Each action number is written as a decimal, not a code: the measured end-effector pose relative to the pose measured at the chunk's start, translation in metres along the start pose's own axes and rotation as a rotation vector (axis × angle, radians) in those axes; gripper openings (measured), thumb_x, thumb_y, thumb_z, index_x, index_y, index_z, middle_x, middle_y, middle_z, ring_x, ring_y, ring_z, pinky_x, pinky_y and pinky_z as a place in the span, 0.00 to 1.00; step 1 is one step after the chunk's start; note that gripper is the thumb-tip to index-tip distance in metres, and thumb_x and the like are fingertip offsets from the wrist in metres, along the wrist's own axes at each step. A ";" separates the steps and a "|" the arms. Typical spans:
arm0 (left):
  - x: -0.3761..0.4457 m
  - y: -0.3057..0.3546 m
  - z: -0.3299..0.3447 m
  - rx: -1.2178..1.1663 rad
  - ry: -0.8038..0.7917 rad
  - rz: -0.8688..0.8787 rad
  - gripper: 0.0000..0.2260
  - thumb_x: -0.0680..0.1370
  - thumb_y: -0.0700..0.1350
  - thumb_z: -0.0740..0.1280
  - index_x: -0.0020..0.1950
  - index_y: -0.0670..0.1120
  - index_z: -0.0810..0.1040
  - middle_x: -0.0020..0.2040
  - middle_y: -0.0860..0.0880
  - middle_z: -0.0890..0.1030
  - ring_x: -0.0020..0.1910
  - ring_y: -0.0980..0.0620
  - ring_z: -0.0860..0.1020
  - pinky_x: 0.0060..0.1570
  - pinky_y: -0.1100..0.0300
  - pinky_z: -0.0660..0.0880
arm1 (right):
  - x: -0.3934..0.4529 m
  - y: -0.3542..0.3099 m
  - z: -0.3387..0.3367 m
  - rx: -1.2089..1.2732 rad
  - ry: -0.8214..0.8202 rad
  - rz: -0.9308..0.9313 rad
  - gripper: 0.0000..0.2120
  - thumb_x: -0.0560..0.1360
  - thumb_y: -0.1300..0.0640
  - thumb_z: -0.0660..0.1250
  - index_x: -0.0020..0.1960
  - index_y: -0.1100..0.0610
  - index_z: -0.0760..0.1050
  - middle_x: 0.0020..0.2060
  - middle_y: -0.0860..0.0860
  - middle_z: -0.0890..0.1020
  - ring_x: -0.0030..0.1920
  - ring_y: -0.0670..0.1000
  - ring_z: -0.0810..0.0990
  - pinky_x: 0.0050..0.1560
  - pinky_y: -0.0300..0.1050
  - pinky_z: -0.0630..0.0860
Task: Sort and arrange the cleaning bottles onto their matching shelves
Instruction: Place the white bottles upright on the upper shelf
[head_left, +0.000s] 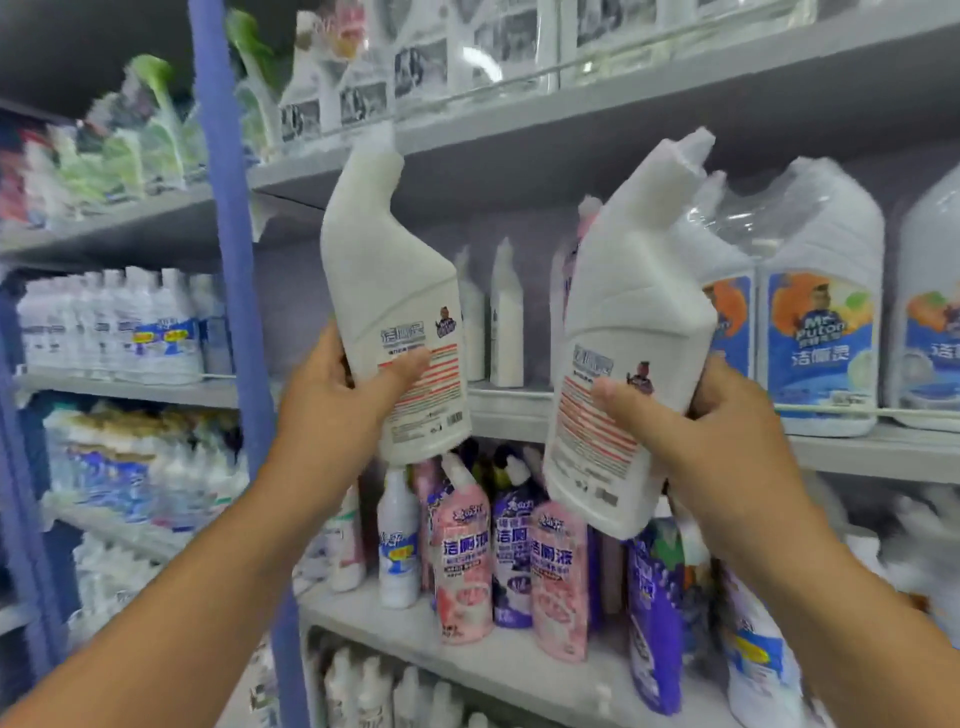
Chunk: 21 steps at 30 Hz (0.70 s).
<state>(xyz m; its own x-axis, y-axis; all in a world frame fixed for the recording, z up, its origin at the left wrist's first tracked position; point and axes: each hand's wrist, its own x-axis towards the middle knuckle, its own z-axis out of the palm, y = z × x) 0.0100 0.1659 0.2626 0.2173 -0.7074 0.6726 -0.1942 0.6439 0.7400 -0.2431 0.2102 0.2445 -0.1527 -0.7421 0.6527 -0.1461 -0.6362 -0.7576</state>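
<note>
I hold up two white angled-neck cleaner bottles in front of the middle shelf (511, 410). My left hand (337, 395) grips the lower part of the left white bottle (387, 280), its back label facing me. My right hand (722, 421) grips the right white bottle (634, 322) by its lower side, tilted right. Behind them, two similar white bottles (506, 322) stand at the back of that shelf. Large shrink-wrapped white jugs (818, 312) with blue labels fill the shelf's right part.
Pink bottles (462, 561) and purple bottles (511, 551) crowd the shelf below. A blue upright post (234, 260) divides this rack from the left rack, stocked with white and blue bottles (130, 322). Boxed goods (415, 67) line the top shelf.
</note>
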 end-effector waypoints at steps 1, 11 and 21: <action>0.021 -0.006 -0.007 0.019 -0.016 0.039 0.14 0.76 0.47 0.76 0.60 0.54 0.80 0.53 0.58 0.86 0.52 0.58 0.85 0.52 0.55 0.82 | 0.015 -0.004 0.016 -0.013 0.026 -0.033 0.08 0.72 0.53 0.77 0.50 0.49 0.82 0.43 0.43 0.88 0.43 0.42 0.87 0.37 0.36 0.81; 0.180 -0.092 -0.020 0.084 -0.127 -0.026 0.14 0.76 0.50 0.76 0.60 0.54 0.79 0.54 0.56 0.85 0.53 0.52 0.83 0.54 0.47 0.82 | 0.134 0.020 0.139 -0.296 0.229 -0.084 0.16 0.72 0.46 0.76 0.57 0.48 0.79 0.47 0.46 0.86 0.48 0.48 0.86 0.50 0.57 0.84; 0.236 -0.163 -0.003 0.067 -0.267 -0.252 0.17 0.74 0.49 0.78 0.60 0.50 0.79 0.54 0.52 0.84 0.51 0.49 0.83 0.54 0.49 0.81 | 0.194 0.085 0.172 -0.278 0.222 0.242 0.14 0.74 0.55 0.77 0.58 0.56 0.80 0.48 0.53 0.86 0.49 0.56 0.86 0.51 0.55 0.84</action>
<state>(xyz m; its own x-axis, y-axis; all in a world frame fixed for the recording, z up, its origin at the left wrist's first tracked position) 0.0958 -0.1055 0.3006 0.0113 -0.8979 0.4401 -0.2310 0.4259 0.8748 -0.1172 -0.0246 0.3046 -0.4175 -0.7802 0.4658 -0.3332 -0.3454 -0.8773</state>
